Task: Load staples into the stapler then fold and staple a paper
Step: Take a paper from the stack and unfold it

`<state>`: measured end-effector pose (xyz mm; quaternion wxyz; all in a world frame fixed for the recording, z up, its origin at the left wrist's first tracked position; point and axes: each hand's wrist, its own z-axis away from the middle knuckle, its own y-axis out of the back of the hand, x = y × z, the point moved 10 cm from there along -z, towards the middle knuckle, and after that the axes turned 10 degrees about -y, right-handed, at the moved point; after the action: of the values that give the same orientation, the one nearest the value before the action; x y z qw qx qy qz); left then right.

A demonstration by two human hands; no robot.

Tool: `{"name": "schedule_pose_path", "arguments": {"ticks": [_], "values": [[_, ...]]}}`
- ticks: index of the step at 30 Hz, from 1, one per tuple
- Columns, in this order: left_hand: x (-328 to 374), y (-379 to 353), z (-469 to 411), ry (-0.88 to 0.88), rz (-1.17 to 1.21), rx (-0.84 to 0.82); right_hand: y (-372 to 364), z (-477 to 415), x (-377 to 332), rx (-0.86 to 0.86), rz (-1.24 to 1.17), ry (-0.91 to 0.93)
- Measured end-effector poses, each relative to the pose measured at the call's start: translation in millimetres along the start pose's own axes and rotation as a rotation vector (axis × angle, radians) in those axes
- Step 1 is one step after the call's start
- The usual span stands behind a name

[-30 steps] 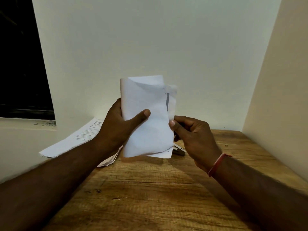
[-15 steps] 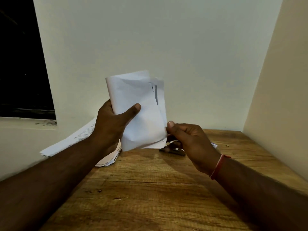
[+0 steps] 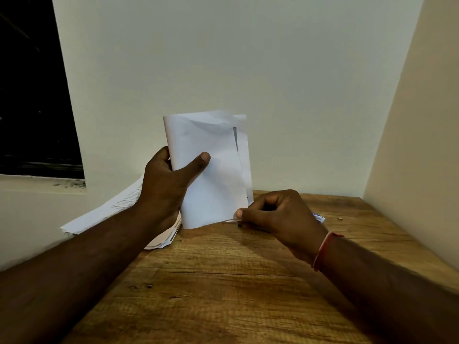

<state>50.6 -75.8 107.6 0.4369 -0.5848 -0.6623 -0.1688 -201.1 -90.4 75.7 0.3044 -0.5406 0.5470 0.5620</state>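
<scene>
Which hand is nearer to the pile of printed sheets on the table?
Left. The left hand, holding the folded paper, overlaps the pile of printed sheets in view. The right hand is on the far side of the folded paper, by its lower corner.

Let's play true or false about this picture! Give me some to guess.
1. The left hand holds the paper upright. True.
2. The table is glass. False: it is wood.
3. A red band is on the right wrist. True.
4. The right hand is high above the paper. False: it is down at the table, curled on the mostly hidden stapler.
</scene>
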Motion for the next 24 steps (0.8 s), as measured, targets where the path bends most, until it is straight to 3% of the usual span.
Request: {"name": "schedule_pose_path", "arguments": {"ticks": [8, 13, 21, 24], "values": [[-10.4, -12.4, 7.1, 0.175, 0.156, -0.088, 3.2, -2.2, 4.9, 0.005, -0.073, 0.004], [-7.6, -6.4, 3.1, 0.106, 0.093, -0.050, 4.2, -5.9, 9.4, -0.009, -0.179, -0.026], [9.5, -4.4, 7.7, -0.050, -0.189, -0.045, 11.6, 10.0, -24.6, 0.245, 0.158, 0.235], [18.1, -7.9, 13.3, -0.089, -0.240, -0.033, 9.5, 17.7, -32.6, 0.266, 0.150, 0.295]]}}
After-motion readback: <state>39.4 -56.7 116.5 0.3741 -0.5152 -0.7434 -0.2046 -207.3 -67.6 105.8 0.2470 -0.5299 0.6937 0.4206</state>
